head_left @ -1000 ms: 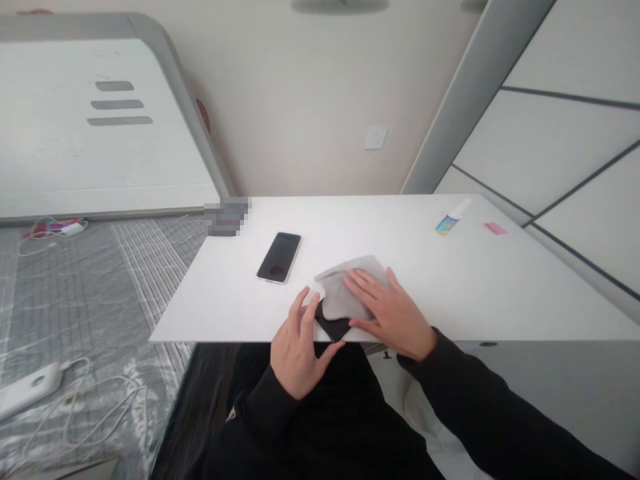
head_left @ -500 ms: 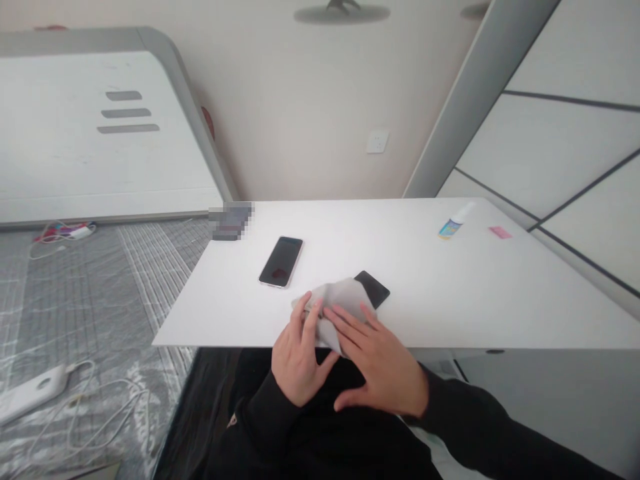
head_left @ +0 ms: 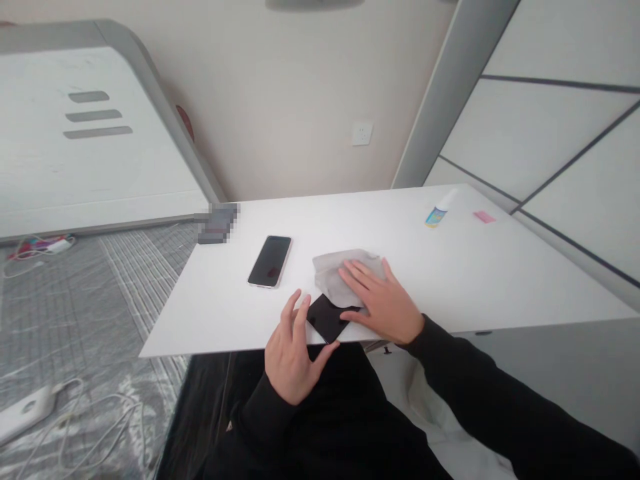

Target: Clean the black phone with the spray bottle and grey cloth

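Observation:
A dark, glossy phone (head_left: 327, 319) lies slanted near the front edge of the white table, its far part hidden under a light grey cloth (head_left: 333, 277). My left hand (head_left: 291, 357) holds the phone's near end, fingers at the left corner and thumb at the bottom corner. My right hand (head_left: 383, 300) presses the cloth down with its fingers spread across it, and its thumb rests over the phone. Left of the cloth, a second phone (head_left: 270, 261) with a dark screen and pale rim lies face up.
A spray bottle (head_left: 437, 217) with a blue and yellow label lies toward the back right, beside a small pink item (head_left: 484, 217). A blurred-out dark object (head_left: 219, 223) sits at the back left corner of the white table (head_left: 210, 313). Cables and a white power strip (head_left: 27, 413) lie at left.
My right hand has pushed the cloth away from me, uncovering the phone's near end. My left hand has come off the cloth onto the phone. The view has shifted slightly right.

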`<control>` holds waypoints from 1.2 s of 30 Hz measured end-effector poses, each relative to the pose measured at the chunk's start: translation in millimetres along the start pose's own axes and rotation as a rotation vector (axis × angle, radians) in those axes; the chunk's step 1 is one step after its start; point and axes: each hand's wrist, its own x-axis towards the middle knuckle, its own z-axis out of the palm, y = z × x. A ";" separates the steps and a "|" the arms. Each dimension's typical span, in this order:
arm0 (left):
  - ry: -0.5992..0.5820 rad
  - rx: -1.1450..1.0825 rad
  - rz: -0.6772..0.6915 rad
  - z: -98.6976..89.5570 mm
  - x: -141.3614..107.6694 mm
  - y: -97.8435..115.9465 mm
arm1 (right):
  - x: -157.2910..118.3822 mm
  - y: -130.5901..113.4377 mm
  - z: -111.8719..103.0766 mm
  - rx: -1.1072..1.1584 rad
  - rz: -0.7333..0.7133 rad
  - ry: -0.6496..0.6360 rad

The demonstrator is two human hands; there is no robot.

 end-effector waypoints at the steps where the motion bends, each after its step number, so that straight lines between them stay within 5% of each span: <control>1: -0.004 -0.003 0.000 0.4 -0.2 -0.1 | -0.1 -3.6 0.0 0.011 0.000 0.004; 6: 0.006 -0.016 -0.010 0.6 0.3 -0.4 | 0.2 -20.0 -0.8 0.171 -0.263 -0.093; 11: -0.006 0.021 -0.015 -0.6 1.1 -0.1 | 1.9 8.0 -3.5 0.008 0.002 -0.026; 16: -0.009 0.016 -0.010 -0.1 -0.7 -0.6 | -21.3 9.9 -3.1 0.076 -0.211 -0.055; 21: 0.015 0.046 -0.018 1.3 -1.2 -0.9 | -25.6 13.0 -1.2 -0.054 0.017 0.051; 26: -0.006 0.044 -0.008 2.9 -2.1 -2.5 | -24.9 -7.2 2.9 0.096 -0.195 -0.004; 31: 0.006 0.021 -0.033 2.8 -2.4 -1.6 | -20.9 -3.5 5.2 -0.006 -0.021 0.054; 36: -0.046 -0.039 -0.033 -0.7 -2.4 0.7 | -26.6 -10.8 9.4 0.096 -0.254 -0.030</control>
